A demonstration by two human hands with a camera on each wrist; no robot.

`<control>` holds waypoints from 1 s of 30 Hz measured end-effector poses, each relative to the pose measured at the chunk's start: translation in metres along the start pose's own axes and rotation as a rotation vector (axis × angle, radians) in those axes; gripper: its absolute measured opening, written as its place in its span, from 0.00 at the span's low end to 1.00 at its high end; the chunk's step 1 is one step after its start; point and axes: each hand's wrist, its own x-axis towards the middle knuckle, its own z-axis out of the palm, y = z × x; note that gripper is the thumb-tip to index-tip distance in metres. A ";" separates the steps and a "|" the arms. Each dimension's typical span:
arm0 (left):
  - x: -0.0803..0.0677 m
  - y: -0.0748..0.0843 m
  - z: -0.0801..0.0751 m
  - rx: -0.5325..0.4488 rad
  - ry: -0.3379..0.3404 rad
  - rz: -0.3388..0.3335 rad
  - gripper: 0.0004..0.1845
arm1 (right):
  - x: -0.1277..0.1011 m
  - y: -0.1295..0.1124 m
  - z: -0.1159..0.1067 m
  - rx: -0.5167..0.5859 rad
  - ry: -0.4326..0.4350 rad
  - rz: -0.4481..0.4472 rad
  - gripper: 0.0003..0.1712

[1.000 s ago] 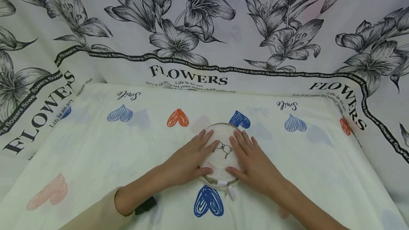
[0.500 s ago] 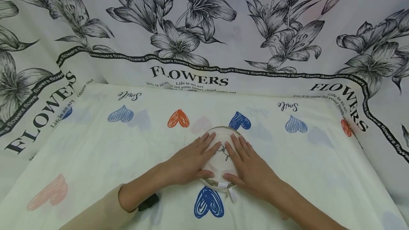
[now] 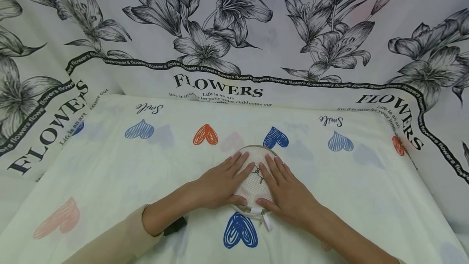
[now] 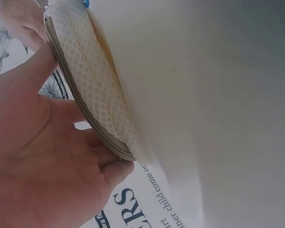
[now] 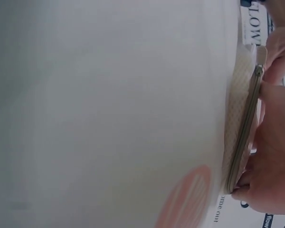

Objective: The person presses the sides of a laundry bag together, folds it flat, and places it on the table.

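Observation:
A round, cream-coloured mesh zip pouch (image 3: 252, 188) with a dark line drawing lies on the tablecloth in front of me. My left hand (image 3: 221, 184) rests on its left side, fingers fairly straight and pointing forward, thumb low on the mesh. On the opposite side my right hand (image 3: 293, 196) lies the same way, its fingers covering part of the drawing. A brown zipper (image 4: 80, 104) runs round the rim, beneath my fingers in the left wrist view. In the right wrist view the zipper's metal slider (image 5: 258, 71) shows. A pale tab (image 3: 267, 222) hangs at the pouch's near edge.
The white tablecloth (image 3: 128, 174) has printed hearts and the word Smile. Behind it hangs a white cloth (image 3: 271, 44) with black flower prints. A small dark object (image 3: 175, 226) sits beside the left sleeve.
Over the last second the right hand has shifted slightly inward over the drawing, and the pouch sits a little nearer to me. In the last half second the hands have barely moved.

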 end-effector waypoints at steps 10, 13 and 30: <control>0.003 0.003 -0.004 0.000 -0.052 -0.031 0.49 | 0.001 -0.002 0.002 0.022 -0.041 0.026 0.50; 0.002 0.003 -0.003 0.008 -0.037 -0.026 0.49 | 0.002 -0.003 0.002 0.023 -0.040 0.024 0.50; -0.010 0.001 -0.005 -0.072 0.089 -0.088 0.48 | -0.001 0.001 -0.013 0.015 0.030 0.043 0.51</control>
